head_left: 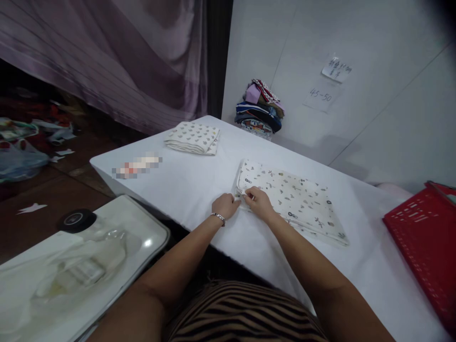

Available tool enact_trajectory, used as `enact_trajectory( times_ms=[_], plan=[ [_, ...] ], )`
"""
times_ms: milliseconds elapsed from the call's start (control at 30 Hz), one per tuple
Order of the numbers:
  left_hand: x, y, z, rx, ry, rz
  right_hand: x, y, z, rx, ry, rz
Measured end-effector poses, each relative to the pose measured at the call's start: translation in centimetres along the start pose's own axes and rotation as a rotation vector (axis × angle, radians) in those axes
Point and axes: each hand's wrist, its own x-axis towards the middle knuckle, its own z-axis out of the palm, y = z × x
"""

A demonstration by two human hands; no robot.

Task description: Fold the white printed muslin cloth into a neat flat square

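A white cloth with small dark prints (295,197) lies folded flat on the white table (192,185). My left hand (224,205) and my right hand (259,200) meet at its near left corner, both with fingers closed in a pinch on the cloth's edge. A silver bracelet sits on my left wrist. A second folded cloth with a grey pattern (193,137) lies further back on the left, apart from both hands.
A pile of coloured folded clothes (260,107) stands against the white wall at the back. A red plastic basket (423,237) sits at the right edge. A white tray with a clear bottle and a black lid (76,220) is at the near left.
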Motion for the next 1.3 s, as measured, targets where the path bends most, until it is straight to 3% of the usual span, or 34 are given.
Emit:
enact_trajectory(
  times_ms=[133,333,567,667,833,933,1067,1167,1300],
  plan=[
    [0.5,0.7,0.7,-0.067,0.053,0.012,0.1,0.1,-0.2,0.020,0.028,0.004],
    [1.0,-0.4,0.8,-0.661,-0.012,-0.166,-0.1,-0.1,-0.1,0.038,0.047,-0.027],
    [0.3,-0.9,0.7,-0.829,0.018,-0.167,-0.1,-1.2,1.4,-0.047,-0.082,-0.063],
    [0.2,-0.8,0.7,-0.861,0.009,-0.190,0.2,-1.5,1.0,-0.103,-0.112,-0.046],
    [0.1,-1.1,1.0,-0.799,0.015,-0.169,1.0,-2.2,-1.6,-0.319,-0.068,-0.014],
    [-0.1,-1.2,0.9,-0.595,0.091,-0.108,1.2,-3.1,-2.2,-0.476,-0.179,-0.070],
    [-0.6,-1.1,0.5,-0.406,0.207,-0.054,0.9,-3.9,-1.0,-0.563,-0.358,-0.114],
    [-0.7,-1.4,0.4,-0.454,0.201,-0.066,0.5,-3.7,0.0,-0.551,-0.342,-0.095],
    [-0.2,-1.7,0.6,-0.700,0.073,-0.156,0.2,-3.0,0.6,-0.483,-0.293,-0.069]
  ],
)
